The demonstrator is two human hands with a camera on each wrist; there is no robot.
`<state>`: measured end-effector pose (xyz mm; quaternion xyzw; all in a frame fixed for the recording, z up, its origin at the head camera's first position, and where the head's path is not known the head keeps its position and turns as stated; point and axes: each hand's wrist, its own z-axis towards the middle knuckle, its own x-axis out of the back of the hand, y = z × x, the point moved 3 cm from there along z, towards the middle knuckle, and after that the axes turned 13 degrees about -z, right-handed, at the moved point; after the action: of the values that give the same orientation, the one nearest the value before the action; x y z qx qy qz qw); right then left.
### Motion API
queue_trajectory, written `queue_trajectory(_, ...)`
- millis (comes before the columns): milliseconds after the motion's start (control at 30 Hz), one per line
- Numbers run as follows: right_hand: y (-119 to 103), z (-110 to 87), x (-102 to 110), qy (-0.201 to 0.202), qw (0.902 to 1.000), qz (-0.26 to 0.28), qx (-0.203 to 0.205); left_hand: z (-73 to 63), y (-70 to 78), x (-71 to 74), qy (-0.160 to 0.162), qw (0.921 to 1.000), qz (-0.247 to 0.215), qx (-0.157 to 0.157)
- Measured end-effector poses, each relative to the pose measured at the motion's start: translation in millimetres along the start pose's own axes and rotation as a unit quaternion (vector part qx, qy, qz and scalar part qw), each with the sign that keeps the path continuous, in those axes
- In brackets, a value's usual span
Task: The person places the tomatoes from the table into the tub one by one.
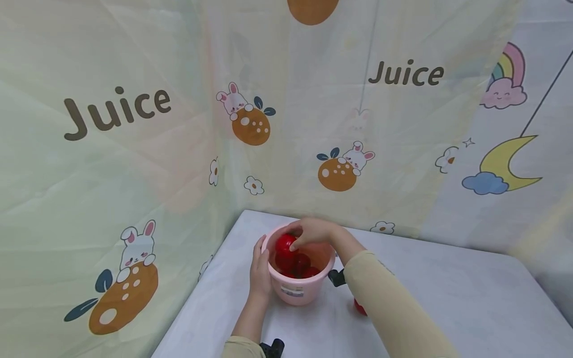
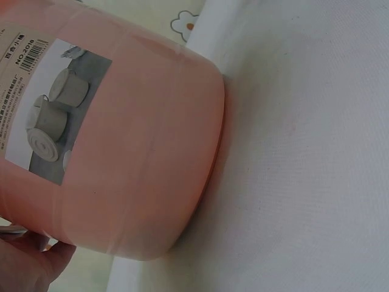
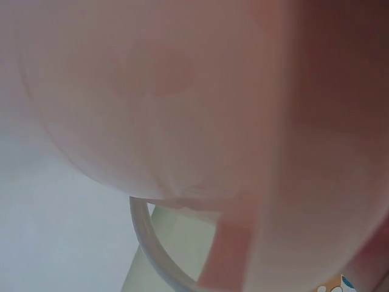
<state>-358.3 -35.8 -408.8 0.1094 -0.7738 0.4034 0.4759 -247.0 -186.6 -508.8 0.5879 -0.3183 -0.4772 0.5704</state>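
Note:
A pink plastic bucket (image 1: 297, 291) stands upright on the table, with several shiny red round fruits (image 1: 302, 262) inside; whether apples or tomatoes, I cannot tell. My left hand (image 1: 260, 273) holds the bucket's left side near the rim, and its fingers also show at the lower left of the left wrist view. Reaching over the rim, my right hand (image 1: 311, 232) grips one red round fruit (image 1: 286, 245) above the others, inside the opening. In the right wrist view the bucket wall (image 3: 140, 109) fills most of the picture and hides that hand's fingertips.
Another red round fruit (image 1: 360, 307) lies on the white table (image 1: 447, 293), partly covered by the right forearm. Printed curtains (image 1: 277, 169) hang behind the table and along its left side. A pale curved handle (image 3: 146, 234) hangs beside the bucket.

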Motion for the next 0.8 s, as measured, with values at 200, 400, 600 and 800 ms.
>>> queue_trajectory(200, -2, 0.5, 2, -0.002, 0.9997, -0.022, 0.006, 0.3, 0.7, -0.2, 0.004, 1.0, 0.006, 0.002)
queue_trajectory(400, -3, -5.9, 6, -0.01, 0.9992, -0.035, 0.013, -1.0, -0.8, -1.1, -0.001, 0.9999, 0.008, 0.009)
queue_trajectory(600, -1, -16.7, 14, 0.002, 0.9989, -0.041, 0.024, -1.6, 0.0, -2.6, -0.001, 0.9998, 0.008, 0.02)
queue_trajectory(800, 10, -30.6, 20, 0.023, 0.9982, -0.048, 0.029, -1.6, 1.8, -2.9, 0.003, 0.9999, 0.005, 0.015)
